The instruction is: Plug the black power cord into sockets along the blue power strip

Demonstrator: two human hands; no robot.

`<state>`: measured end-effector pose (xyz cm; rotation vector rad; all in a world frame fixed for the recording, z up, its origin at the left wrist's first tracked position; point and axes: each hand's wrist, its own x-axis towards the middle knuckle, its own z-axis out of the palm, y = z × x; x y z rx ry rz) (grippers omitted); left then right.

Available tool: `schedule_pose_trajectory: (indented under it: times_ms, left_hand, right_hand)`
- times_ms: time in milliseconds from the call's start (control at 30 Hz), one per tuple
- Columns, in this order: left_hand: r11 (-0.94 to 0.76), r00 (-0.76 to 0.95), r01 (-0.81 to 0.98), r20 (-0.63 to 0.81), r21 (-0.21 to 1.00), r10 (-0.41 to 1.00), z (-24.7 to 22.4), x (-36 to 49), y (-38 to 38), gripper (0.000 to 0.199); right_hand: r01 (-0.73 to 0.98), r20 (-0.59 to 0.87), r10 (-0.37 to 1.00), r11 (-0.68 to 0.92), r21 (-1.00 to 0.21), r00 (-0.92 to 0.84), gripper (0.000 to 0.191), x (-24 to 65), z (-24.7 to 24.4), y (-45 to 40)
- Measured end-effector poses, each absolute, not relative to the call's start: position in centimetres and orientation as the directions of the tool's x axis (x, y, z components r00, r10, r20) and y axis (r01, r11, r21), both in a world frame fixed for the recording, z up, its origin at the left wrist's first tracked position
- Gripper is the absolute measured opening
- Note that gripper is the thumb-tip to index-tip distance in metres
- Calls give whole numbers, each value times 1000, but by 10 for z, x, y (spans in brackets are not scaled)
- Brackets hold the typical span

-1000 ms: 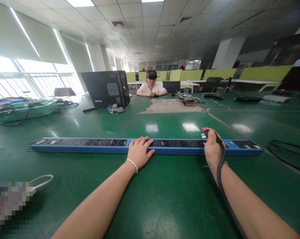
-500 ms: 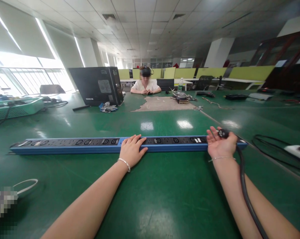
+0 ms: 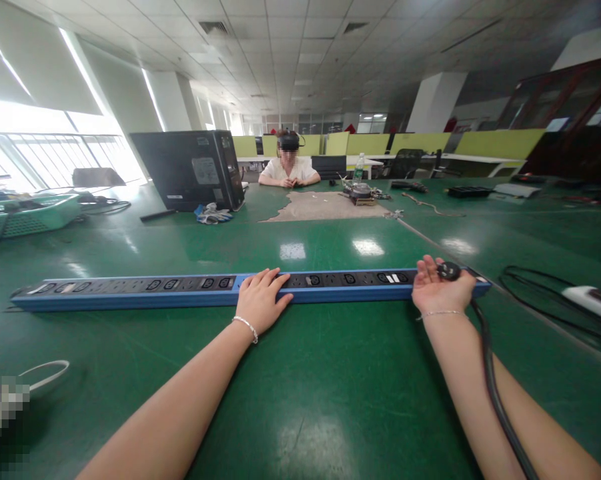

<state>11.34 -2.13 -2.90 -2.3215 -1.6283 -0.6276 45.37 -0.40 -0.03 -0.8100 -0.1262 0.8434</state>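
Observation:
A long blue power strip (image 3: 330,293) with black sockets lies across the green table in the head view. My left hand (image 3: 261,297) rests palm down on its middle, fingers spread, gripping nothing. At the strip's right end, my right hand (image 3: 443,288) is turned palm up. A black power plug (image 3: 448,270) is held there between thumb and fingers, its face toward me; some fingers are stretched out. From the plug a thick black cord (image 3: 489,373) hangs down along my right forearm. The right hand hides part of the strip behind it.
A black computer case (image 3: 190,170), gloves (image 3: 213,213) and a green basket (image 3: 30,217) stand at the left. Black cables (image 3: 535,293) lie beside a white device (image 3: 588,298) at right. Across the table (image 3: 330,373) sits a person (image 3: 289,170) wearing a headset.
The whole view has shifted slightly. My right hand has tilted a little, so the plug's face shows more. My left hand stays on the power strip.

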Motion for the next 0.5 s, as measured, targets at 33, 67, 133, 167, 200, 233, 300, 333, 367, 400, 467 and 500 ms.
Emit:
schedule_pose_trajectory:
  times_ms: [33, 67, 133, 167, 200, 233, 300, 333, 367, 400, 467, 500]
  left_hand:
    - [-352, 287, 935, 472, 51, 833, -29, 114, -21, 42]
    - [-352, 287, 935, 473, 51, 833, -29, 114, -21, 42]
    - [-351, 287, 935, 474, 52, 833, -29, 114, -21, 42]
    - [-351, 286, 935, 472, 52, 834, -28, 114, -21, 42]
    - [-349, 285, 935, 470, 54, 835, -28, 114, -22, 42]
    - [-348, 284, 936, 467, 54, 838, -28, 114, -22, 42]
    - [-346, 284, 937, 463, 52, 840, -28, 114, -22, 42]
    - [-347, 287, 937, 462, 49, 839, -28, 114, -22, 42]
    - [-348, 289, 936, 462, 46, 838, -28, 114, -22, 42]
    - [-348, 290, 937, 462, 43, 838, -27, 114, -22, 42]
    - [-345, 289, 938, 458, 41, 841, -27, 114, -22, 42]
    - [-342, 286, 939, 455, 42, 843, -27, 114, -22, 42]
  right_hand:
    - [-626, -214, 706, 395, -673, 675, 35, 453, 0, -5]
    - [-633, -221, 705, 396, -665, 674, 35, 453, 1, -5]
    - [-640, -228, 705, 397, -658, 672, 36, 453, 2, -5]
    - [-642, -232, 704, 396, -657, 671, 36, 453, 2, -6]
    - [-643, -235, 703, 396, -655, 671, 36, 453, 2, -6]
    - [-644, -237, 702, 395, -656, 672, 35, 452, 1, -6]
    - [-641, -237, 699, 396, -658, 675, 36, 452, 1, -6]
    - [-639, -235, 699, 397, -659, 676, 36, 453, 0, -6]
    - [-639, -232, 700, 398, -659, 675, 37, 453, 0, -6]
    - [-640, -231, 701, 398, -657, 675, 37, 453, -1, -6]
    - [-639, -229, 701, 400, -657, 675, 38, 454, -2, -5]
    - [-631, -223, 701, 399, -665, 678, 37, 455, -4, -5]
